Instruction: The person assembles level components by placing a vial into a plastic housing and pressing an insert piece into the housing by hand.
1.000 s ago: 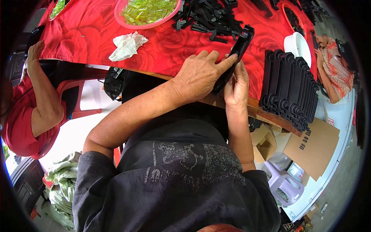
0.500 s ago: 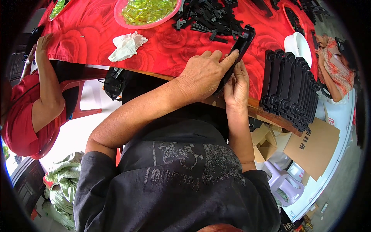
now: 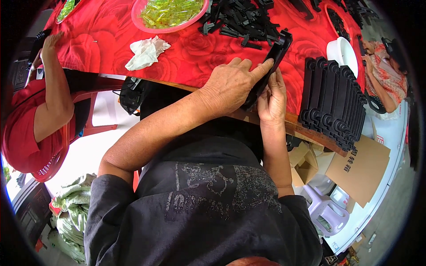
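A long black plastic part (image 3: 278,49) with a rounded end is held aslant over the table's near edge. My left hand (image 3: 231,84) lies across its lower half, with the index finger stretched along it and the other fingers curled. Those curled fingers hide much of the part's lower end. My right hand (image 3: 271,98) grips the same part from the right and underneath, its fingers bent against it. Just beyond, a heap of small black plastic pieces (image 3: 242,20) is spread on the red cloth.
A pink bowl (image 3: 177,29) of clear yellow-green pieces and a crumpled white tissue (image 3: 146,53) are on the flowered red tablecloth (image 3: 191,46). Stacked black parts (image 3: 333,95) line the right edge near a white bowl (image 3: 342,52). Co-workers sit left and right. A cardboard box (image 3: 361,166) stands below.
My left hand and the black part have shifted very slightly down and left. Both hands keep their hold. The co-worker at the left has moved an arm a little.
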Available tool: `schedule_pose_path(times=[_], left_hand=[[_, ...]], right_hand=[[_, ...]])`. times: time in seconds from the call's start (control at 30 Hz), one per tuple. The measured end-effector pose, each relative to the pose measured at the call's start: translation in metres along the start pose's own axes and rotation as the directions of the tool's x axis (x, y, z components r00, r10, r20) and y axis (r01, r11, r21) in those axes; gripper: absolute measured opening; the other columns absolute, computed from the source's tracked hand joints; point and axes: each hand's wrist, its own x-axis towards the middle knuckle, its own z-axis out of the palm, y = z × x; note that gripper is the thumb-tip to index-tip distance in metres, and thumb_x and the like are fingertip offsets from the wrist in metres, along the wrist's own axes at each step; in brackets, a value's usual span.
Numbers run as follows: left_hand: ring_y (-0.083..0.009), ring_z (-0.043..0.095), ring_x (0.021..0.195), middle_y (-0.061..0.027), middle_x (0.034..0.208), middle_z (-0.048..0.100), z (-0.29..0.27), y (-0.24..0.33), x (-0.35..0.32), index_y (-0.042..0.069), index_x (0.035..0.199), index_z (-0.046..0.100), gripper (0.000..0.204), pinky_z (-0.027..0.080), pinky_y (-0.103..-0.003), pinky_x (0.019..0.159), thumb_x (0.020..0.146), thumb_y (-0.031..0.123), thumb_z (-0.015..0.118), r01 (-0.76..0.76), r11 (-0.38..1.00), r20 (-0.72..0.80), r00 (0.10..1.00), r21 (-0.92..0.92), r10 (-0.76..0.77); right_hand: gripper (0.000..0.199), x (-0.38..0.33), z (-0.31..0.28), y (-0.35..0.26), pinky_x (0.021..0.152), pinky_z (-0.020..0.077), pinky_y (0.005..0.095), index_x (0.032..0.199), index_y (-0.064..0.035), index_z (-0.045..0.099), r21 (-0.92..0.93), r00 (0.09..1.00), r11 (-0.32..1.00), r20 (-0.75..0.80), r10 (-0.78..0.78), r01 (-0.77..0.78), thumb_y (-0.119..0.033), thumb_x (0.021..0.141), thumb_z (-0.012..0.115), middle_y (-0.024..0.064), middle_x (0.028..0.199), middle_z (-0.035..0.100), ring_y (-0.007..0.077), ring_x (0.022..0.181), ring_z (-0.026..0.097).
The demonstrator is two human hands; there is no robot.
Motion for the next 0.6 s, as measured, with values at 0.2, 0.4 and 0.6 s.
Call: schedule_pose_path(times=[0.2, 0.4, 0.6], left_hand=[[-0.0312, 0.059, 0.092, -0.0134, 0.098, 0.058, -0.001, -0.002, -0.003, 0.01, 0.148, 0.034, 0.104, 0.049, -0.043, 0.078, 0.056, 0.016, 0.083, -0.011, 1.0, -0.012, 1.0, 0.008, 0.011], [-0.0278, 0.059, 0.089, -0.01, 0.093, 0.058, 0.013, -0.006, -0.005, 0.009, 0.148, 0.036, 0.102, 0.044, -0.04, 0.081, 0.056, 0.02, 0.08, -0.06, 0.986, -0.083, 0.994, 0.157, 0.074], [-0.0254, 0.061, 0.089, -0.0088, 0.093, 0.06, -0.001, -0.008, 0.0, 0.01, 0.143, 0.042, 0.077, 0.044, -0.041, 0.078, 0.072, 0.02, 0.071, -0.1, 0.986, -0.03, 0.994, 0.134, 0.105]], right_hand=[[0.033, 0.0, 0.003, 0.0, 0.094, 0.0495, 0.032, 0.126, -0.0067, 0.058, -0.02, 1.0, 1.0, 0.01, 0.002, -0.002, -0.013, 0.094, 0.062, 0.0046, 0.114, 0.065, 0.016, 0.104, 0.062], [0.032, 0.0, 0.0, 0.002, 0.094, 0.0499, 0.0322, 0.127, -0.0064, 0.058, -0.069, 1.0, 0.998, 0.008, -0.004, 0.004, -0.011, 0.095, 0.061, 0.005, 0.114, 0.065, 0.0161, 0.104, 0.062], [0.031, 0.001, 0.003, 0.001, 0.093, 0.0501, 0.0322, 0.125, -0.0065, 0.058, -0.002, 1.0, 1.0, 0.016, -0.019, 0.019, -0.013, 0.095, 0.06, 0.005, 0.113, 0.066, 0.0165, 0.102, 0.063]])
